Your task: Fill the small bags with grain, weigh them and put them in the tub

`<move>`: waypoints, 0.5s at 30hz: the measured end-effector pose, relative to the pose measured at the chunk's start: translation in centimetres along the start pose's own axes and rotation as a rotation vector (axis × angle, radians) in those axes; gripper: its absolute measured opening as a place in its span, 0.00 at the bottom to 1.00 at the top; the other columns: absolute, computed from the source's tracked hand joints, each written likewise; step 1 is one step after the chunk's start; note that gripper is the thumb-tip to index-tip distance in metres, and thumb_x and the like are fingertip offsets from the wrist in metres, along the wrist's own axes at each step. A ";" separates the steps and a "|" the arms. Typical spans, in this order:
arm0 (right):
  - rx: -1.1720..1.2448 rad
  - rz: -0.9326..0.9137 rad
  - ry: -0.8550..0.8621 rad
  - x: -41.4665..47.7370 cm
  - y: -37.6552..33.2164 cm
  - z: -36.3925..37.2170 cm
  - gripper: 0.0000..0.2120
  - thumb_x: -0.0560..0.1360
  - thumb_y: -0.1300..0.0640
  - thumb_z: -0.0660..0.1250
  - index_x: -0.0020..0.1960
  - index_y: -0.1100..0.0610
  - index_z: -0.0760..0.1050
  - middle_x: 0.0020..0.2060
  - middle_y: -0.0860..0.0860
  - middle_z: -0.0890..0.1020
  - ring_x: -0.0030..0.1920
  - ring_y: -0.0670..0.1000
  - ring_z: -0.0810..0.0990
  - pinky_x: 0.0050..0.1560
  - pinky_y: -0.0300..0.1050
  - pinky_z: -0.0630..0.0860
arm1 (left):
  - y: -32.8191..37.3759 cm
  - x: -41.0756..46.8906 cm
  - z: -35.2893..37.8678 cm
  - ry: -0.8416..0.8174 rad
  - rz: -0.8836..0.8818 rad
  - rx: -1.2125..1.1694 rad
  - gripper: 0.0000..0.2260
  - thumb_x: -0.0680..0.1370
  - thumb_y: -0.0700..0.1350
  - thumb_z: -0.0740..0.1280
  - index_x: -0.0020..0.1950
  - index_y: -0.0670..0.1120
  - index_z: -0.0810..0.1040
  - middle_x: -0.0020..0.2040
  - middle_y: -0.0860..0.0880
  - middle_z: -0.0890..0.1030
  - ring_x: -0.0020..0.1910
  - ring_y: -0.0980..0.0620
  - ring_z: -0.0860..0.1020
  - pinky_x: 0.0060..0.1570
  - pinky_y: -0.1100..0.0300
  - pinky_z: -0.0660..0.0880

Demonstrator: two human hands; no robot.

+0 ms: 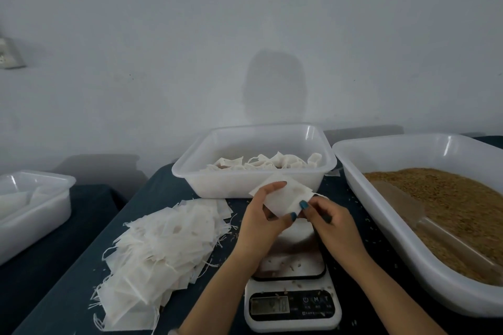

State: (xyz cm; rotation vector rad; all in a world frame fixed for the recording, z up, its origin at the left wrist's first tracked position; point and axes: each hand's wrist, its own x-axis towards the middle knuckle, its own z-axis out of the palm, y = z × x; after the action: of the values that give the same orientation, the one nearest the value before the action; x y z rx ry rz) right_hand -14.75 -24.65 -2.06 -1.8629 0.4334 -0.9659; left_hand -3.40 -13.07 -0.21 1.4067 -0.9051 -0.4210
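Note:
Both hands hold one flat white bag (pixel 283 196) above the kitchen scale (pixel 292 296). My left hand (pixel 261 215) grips its left side, fingers behind and thumb in front. My right hand (pixel 326 215) pinches its right edge by the drawstring. Behind the bag stands a white tub (pixel 190 168) with several filled bags (pixel 261 163) in it. A large tub (pixel 362 187) of brown grain (pixel 451 193) sits at the right, with a clear scoop (pixel 402 207) lying in the grain. A heap of empty bags (pixel 163 247) lies left of the scale.
Another white tub (pixel 35 198) sits on a separate dark table at the far left. Loose grains lie scattered on the dark cloth and on the scale's steel plate (pixel 294 261). A pale wall rises just behind the tubs.

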 end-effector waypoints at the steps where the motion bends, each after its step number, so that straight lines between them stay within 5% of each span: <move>1: 0.052 0.018 0.006 0.1 -0.1 -0.1 0.05 0.77 0.55 0.67 0.45 0.51 0.81 0.40 0.43 0.84 0.42 0.40 0.82 0.42 0.30 0.75 | 0.1 0.0 -0.1 -0.011 0.022 -0.011 0.25 0.72 0.37 0.75 0.64 0.58 0.75 0.59 0.57 0.79 0.51 0.57 0.81 0.46 0.61 0.79; 5: 0.275 0.089 -0.054 0.4 -0.5 -0.3 0.08 0.79 0.62 0.63 0.47 0.60 0.80 0.40 0.53 0.82 0.40 0.46 0.80 0.41 0.32 0.76 | 0.5 0.3 -0.8 0.079 0.008 -0.116 0.22 0.73 0.48 0.75 0.64 0.62 0.73 0.56 0.52 0.81 0.52 0.53 0.82 0.50 0.53 0.81; 9: 0.247 0.087 -0.125 0.2 -0.4 -0.2 0.09 0.79 0.62 0.62 0.43 0.58 0.79 0.35 0.48 0.81 0.37 0.44 0.79 0.38 0.32 0.74 | 0.1 0.8 -2.2 0.159 0.029 0.092 0.17 0.75 0.51 0.72 0.63 0.59 0.74 0.36 0.54 0.81 0.36 0.60 0.78 0.38 0.64 0.77; 12: 0.189 0.118 -0.094 0.3 -0.2 -0.2 0.04 0.77 0.59 0.67 0.50 0.57 0.79 0.41 0.49 0.85 0.42 0.45 0.83 0.43 0.36 0.78 | -0.4 0.8 -2.2 0.156 0.015 0.168 0.14 0.75 0.50 0.73 0.58 0.59 0.76 0.36 0.50 0.81 0.35 0.57 0.78 0.36 0.61 0.79; 15: 0.104 0.102 -0.030 0.4 0.0 -0.3 0.10 0.74 0.58 0.71 0.54 0.52 0.76 0.43 0.48 0.86 0.44 0.44 0.84 0.46 0.39 0.80 | -0.6 0.7 -1.7 0.161 0.008 0.198 0.13 0.73 0.50 0.75 0.55 0.60 0.77 0.38 0.57 0.83 0.36 0.56 0.80 0.35 0.61 0.79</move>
State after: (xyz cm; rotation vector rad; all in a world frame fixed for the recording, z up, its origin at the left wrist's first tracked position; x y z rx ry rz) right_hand -14.73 -25.14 -1.83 -1.7429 0.4473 -0.8753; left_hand -1.57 -12.55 -0.44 1.5928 -0.8375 -0.2126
